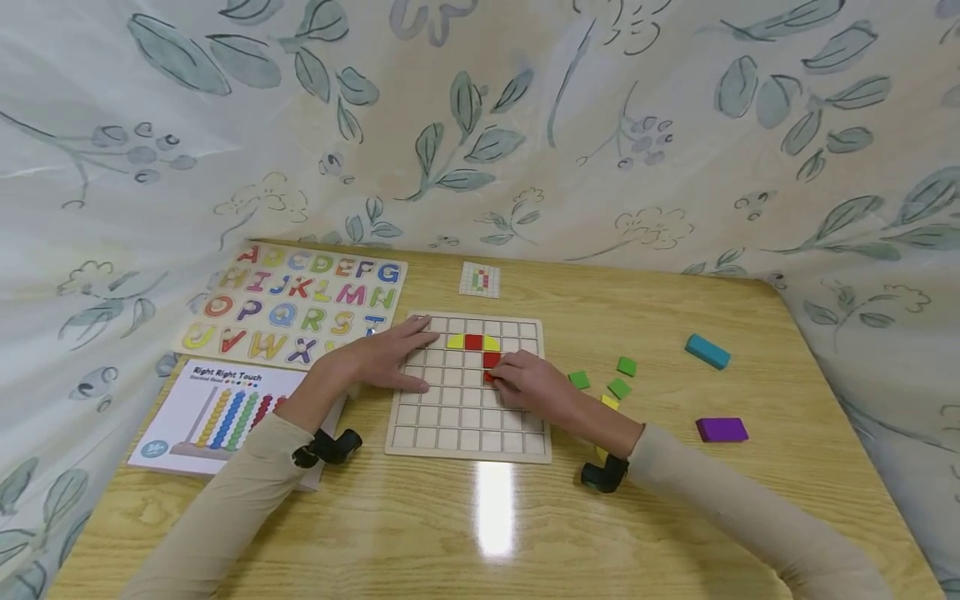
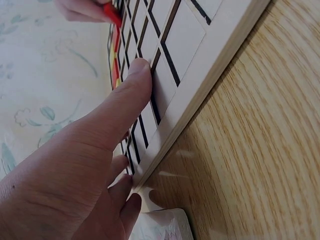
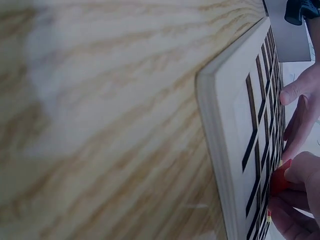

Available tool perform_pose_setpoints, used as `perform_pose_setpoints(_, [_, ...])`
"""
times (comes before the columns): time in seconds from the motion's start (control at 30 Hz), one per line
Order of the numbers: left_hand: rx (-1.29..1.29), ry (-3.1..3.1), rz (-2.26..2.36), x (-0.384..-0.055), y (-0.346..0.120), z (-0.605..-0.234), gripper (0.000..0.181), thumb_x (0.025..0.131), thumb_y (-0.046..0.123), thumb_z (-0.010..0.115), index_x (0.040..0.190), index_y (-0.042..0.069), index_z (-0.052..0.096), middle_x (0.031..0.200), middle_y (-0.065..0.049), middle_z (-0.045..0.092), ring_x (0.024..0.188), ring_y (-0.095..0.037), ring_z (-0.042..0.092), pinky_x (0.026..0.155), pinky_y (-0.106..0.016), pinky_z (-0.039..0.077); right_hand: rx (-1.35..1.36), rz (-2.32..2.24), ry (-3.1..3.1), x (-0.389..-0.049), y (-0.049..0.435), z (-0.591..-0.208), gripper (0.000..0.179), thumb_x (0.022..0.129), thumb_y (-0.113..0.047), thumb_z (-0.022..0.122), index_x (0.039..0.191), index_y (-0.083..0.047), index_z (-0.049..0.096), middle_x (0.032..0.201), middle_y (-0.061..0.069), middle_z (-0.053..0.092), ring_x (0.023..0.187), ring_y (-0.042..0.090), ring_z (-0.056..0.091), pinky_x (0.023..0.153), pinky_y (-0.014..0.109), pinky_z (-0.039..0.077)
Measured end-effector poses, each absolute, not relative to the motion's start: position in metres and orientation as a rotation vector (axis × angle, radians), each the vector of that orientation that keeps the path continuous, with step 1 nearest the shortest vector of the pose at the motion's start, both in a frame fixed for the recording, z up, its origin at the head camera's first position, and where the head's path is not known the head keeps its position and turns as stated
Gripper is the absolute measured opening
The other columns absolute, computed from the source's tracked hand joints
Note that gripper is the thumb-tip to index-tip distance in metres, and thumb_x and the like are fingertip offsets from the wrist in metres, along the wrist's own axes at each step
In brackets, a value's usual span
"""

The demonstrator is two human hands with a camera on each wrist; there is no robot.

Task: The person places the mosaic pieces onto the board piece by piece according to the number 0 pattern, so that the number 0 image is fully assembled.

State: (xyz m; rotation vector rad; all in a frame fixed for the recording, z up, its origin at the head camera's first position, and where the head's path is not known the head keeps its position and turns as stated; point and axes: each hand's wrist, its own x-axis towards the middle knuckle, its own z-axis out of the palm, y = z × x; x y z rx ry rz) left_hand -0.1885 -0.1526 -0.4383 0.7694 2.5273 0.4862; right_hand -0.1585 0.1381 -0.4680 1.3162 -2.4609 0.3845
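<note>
A wooden grid board [image 1: 431,437] lies flat on the table. My left hand [image 1: 390,357] rests on its left edge with the fingers spread; in the left wrist view the thumb [image 2: 122,102] lies over the grid cells. My right hand [image 1: 534,383] pinches a red square tile [image 3: 280,180] between thumb and fingers, low over the board's right half. Just above that tile sits a red tile [image 1: 491,360] in a cell. In the row above are another red tile [image 1: 474,342] and two yellow curved-edge pieces, one on its left [image 1: 456,342] and one on its right [image 1: 491,342].
Right of the board lie green tiles [image 1: 618,387], yellow pieces [image 1: 609,402] partly behind my right forearm, a blue block [image 1: 707,352] and a purple block [image 1: 722,430]. A pattern card [image 1: 480,280] lies behind the board; an alphabet board [image 1: 300,304] and a bead box [image 1: 217,417] are left.
</note>
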Motion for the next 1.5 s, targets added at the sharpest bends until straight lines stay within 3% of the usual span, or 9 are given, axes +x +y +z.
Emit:
perform_pose_setpoints(1.2, [0.793, 2.541, 0.5, -0.188, -0.154, -0.442, 0.087, 0.086, 0.051, 0.067, 0.155, 0.019, 0.025, 0.166, -0.009, 0.003, 0.153, -0.032, 0.003, 0.118, -0.055, 0.024, 1.247, 0.482, -2.77, -0.159, 0.136, -0.458, 0.019, 0.09, -0.011, 0.068, 0.107, -0.006, 0.073, 0.1, 0.006, 0.068, 0.091, 0.016, 0.064, 0.078, 0.026, 0.056])
perform_pose_setpoints(1.5, [0.783, 2.523, 0.512, -0.187, -0.153, -0.441, 0.087, 0.087, 0.049, 0.067, 0.155, 0.017, 0.024, 0.165, -0.01, 0.002, 0.153, -0.033, 0.002, 0.119, -0.055, 0.023, 1.283, 0.464, -2.754, -0.158, 0.136, -0.457, 0.015, 0.089, -0.011, 0.069, 0.103, -0.005, 0.072, 0.098, 0.005, 0.069, 0.091, 0.016, 0.065, 0.08, 0.026, 0.056])
